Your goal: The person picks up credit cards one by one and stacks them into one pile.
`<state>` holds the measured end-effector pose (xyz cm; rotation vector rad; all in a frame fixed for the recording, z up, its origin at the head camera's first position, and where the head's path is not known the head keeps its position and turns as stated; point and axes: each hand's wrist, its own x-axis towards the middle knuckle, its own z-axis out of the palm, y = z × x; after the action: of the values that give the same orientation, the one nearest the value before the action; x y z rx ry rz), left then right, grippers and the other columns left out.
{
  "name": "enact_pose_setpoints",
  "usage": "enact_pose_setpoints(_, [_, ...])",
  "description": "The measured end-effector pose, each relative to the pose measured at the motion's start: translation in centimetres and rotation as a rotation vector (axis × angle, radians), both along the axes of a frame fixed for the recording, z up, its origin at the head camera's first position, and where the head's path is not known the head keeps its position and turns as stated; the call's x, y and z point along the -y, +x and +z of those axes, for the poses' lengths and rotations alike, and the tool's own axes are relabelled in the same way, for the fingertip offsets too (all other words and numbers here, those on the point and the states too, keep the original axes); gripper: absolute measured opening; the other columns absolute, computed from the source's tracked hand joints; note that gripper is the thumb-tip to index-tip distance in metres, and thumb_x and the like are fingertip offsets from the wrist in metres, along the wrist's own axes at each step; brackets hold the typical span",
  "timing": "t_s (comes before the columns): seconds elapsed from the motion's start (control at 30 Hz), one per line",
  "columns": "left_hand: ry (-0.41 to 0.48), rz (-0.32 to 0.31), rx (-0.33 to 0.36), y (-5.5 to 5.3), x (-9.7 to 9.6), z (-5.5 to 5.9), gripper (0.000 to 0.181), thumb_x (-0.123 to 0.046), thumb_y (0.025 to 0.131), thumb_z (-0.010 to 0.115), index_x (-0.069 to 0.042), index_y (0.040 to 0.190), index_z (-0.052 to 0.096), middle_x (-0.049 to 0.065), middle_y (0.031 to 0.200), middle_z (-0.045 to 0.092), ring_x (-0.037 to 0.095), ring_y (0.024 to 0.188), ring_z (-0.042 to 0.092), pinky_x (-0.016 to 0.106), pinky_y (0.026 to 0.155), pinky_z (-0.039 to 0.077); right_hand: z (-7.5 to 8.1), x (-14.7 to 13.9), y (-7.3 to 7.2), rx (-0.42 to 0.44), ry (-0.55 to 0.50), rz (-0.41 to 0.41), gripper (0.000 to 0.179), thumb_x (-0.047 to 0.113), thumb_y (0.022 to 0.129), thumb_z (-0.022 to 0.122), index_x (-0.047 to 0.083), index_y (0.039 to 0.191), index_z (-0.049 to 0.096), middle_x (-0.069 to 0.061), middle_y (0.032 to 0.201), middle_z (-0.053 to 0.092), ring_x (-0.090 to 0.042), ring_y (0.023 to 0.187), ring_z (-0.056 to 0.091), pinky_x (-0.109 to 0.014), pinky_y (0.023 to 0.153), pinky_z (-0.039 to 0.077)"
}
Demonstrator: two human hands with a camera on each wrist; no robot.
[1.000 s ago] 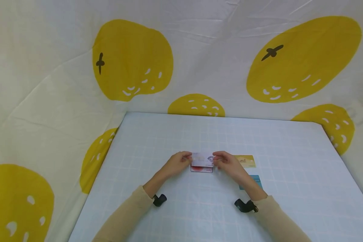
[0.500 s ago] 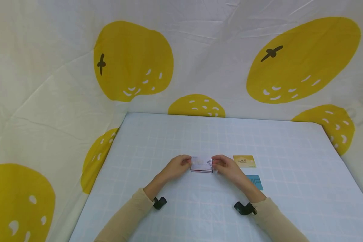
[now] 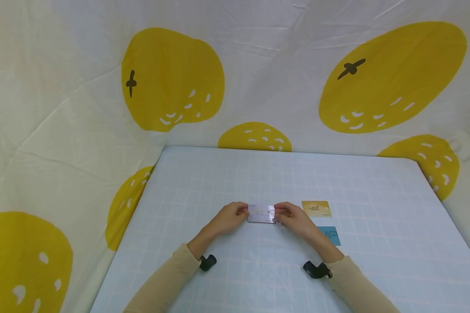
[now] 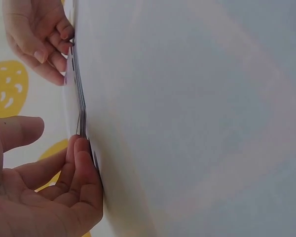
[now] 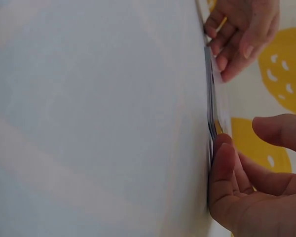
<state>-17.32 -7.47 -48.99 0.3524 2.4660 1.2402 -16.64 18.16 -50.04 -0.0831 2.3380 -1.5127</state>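
Observation:
A small stack of cards (image 3: 260,214) lies near the middle of the table, a pale, glossy card on top. My left hand (image 3: 229,216) holds its left short end with bent fingertips, while my right hand (image 3: 294,215) holds the right end the same way. From the side, in the left wrist view, the stacked edges (image 4: 79,89) show as thin layers close against the tabletop. One digit of the left hand (image 4: 49,182) is raised off the cards there. The right wrist view shows the right hand (image 5: 256,192) with its fingertips at a stack corner.
Right of the stack lies a gold card (image 3: 317,208), with a teal card (image 3: 330,235) below it, partly behind the right forearm. A pale checked cloth covers the table (image 3: 219,174). Behind it hangs a white curtain (image 3: 266,87) with yellow fruit prints.
The pale card has come down toward me, over the red-marked card, which is now covered. Both hands moved down with it and stay at its ends. The gold and teal cards have not moved.

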Motion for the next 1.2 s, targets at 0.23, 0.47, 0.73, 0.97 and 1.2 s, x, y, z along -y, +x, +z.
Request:
enact_pose_setpoints(0.23, [-0.024, -0.008, 0.006, -0.1, -0.1, 0.0, 0.039, -0.022, 0.101, 0.058, 0.002, 0.131, 0.062, 0.007, 0.115, 0.064, 0.018, 0.098, 0.056, 0.040, 0.091, 0.050, 0.0, 0.0, 0.0, -0.006, 0.028, 0.010, 0.031, 0.011, 0.097, 0.065, 0.001, 0.126, 0.062, -0.008, 0.105, 0.065, -0.022, 0.087, 0.062, -0.031, 0.075, 0.054])
enact_pose_setpoints(0.47, [-0.038, -0.022, -0.008, -0.2, -0.1, -0.2, 0.039, -0.022, 0.101, 0.058, 0.003, 0.131, 0.062, 0.007, 0.114, 0.065, 0.018, 0.100, 0.058, 0.039, 0.091, 0.050, 0.0, 0.0, 0.0, -0.016, 0.055, 0.014, 0.031, 0.011, 0.097, 0.065, 0.002, 0.126, 0.062, -0.006, 0.105, 0.066, -0.020, 0.087, 0.062, -0.032, 0.075, 0.054])
enact_pose_setpoints(0.73, [-0.048, -0.011, 0.000, -0.2, -0.2, -0.1, 0.041, -0.025, 0.101, 0.060, 0.002, 0.132, 0.062, 0.007, 0.115, 0.065, 0.018, 0.102, 0.059, 0.039, 0.091, 0.050, 0.2, 0.1, -0.1, -0.013, 0.058, 0.011, 0.031, 0.012, 0.097, 0.066, 0.002, 0.126, 0.062, -0.007, 0.105, 0.065, -0.021, 0.086, 0.061, -0.031, 0.074, 0.054])
enact_pose_setpoints(0.97, [-0.063, -0.010, -0.002, -0.3, 0.0, -0.1, 0.041, -0.026, 0.101, 0.060, 0.001, 0.132, 0.062, 0.007, 0.114, 0.066, 0.019, 0.102, 0.059, 0.039, 0.091, 0.050, 0.4, 0.1, -0.1, -0.022, 0.073, 0.014, 0.032, 0.012, 0.096, 0.067, 0.001, 0.126, 0.061, -0.007, 0.105, 0.065, -0.021, 0.087, 0.062, -0.030, 0.074, 0.054])
enact_pose_setpoints(1.2, [-0.044, -0.010, -0.063, -0.3, 0.1, 0.2, 0.042, -0.025, 0.099, 0.064, 0.002, 0.131, 0.061, 0.008, 0.114, 0.065, 0.020, 0.105, 0.061, 0.038, 0.091, 0.050, 1.2, -0.3, 0.0, -0.043, 0.070, 0.012, 0.035, 0.012, 0.097, 0.065, 0.000, 0.130, 0.059, -0.009, 0.107, 0.065, -0.021, 0.091, 0.064, -0.031, 0.075, 0.054])
